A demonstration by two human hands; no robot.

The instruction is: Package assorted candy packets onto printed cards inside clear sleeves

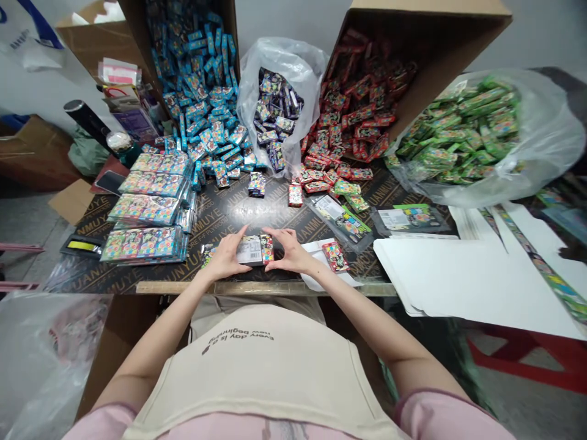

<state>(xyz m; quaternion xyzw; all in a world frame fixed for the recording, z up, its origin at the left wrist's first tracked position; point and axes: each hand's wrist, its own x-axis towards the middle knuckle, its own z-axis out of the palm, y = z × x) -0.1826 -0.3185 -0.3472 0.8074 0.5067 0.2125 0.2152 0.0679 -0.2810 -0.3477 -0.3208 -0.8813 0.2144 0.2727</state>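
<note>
Between my two hands, near the table's front edge, lies a row of small printed boxes (250, 249) with a white label. My left hand (229, 253) grips the row's left part, thumb at the front side and fingers at the back. At the row's right end, my right hand (288, 250) presses the red and yellow end box in the same way. A patterned piece sticks out left of my left hand. Just right of my right hand, a red packet (335, 256) rests on white paper (316, 247). A single red box (295, 194) and a small dark purple box (257, 184) stand farther back.
Stacked flat packs (142, 243) stand at the left. Blue boxes (215, 128) spill from a carton; purple ones fill a plastic bag (309, 67). Red boxes (362, 116) and a bag of green packets (477, 128) are at the back right. White sheets (440, 275) overhang the front right edge.
</note>
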